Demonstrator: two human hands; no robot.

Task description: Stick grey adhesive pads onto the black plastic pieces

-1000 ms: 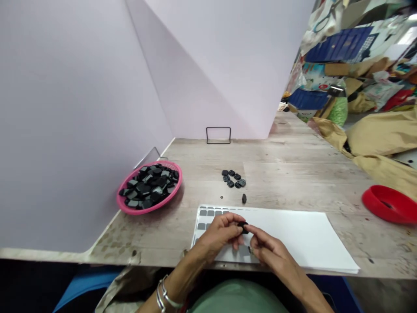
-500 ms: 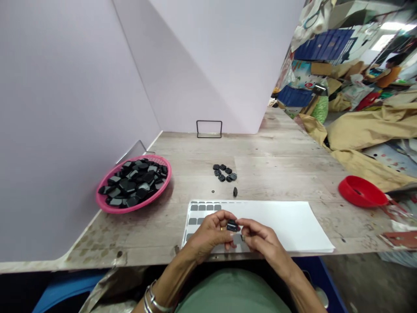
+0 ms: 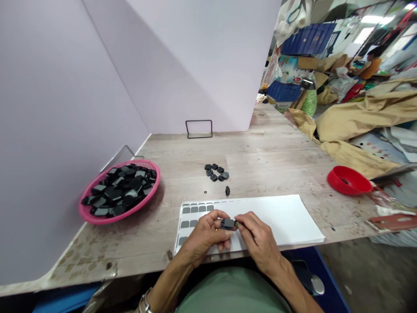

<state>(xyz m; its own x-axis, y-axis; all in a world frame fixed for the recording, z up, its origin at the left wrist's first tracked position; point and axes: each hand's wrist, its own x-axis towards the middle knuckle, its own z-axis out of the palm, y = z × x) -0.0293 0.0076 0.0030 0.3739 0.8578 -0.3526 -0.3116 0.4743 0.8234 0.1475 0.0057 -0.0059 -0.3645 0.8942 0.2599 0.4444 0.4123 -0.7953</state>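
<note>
Above the white sheet (image 3: 280,217) on the counter (image 3: 276,161) | left hand (image 3: 206,237) grips dark piece (image 3: 228,223) | right hand (image 3: 259,239) pinches small item (image 3: 237,224) beside it, too blurred to identify | step: apparently 2-handed close work | next: likely needs steady left grip

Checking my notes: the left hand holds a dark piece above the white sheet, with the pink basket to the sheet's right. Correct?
No: the head view shows the pink basket left of the white sheet. The left hand does hold a dark piece.
</note>
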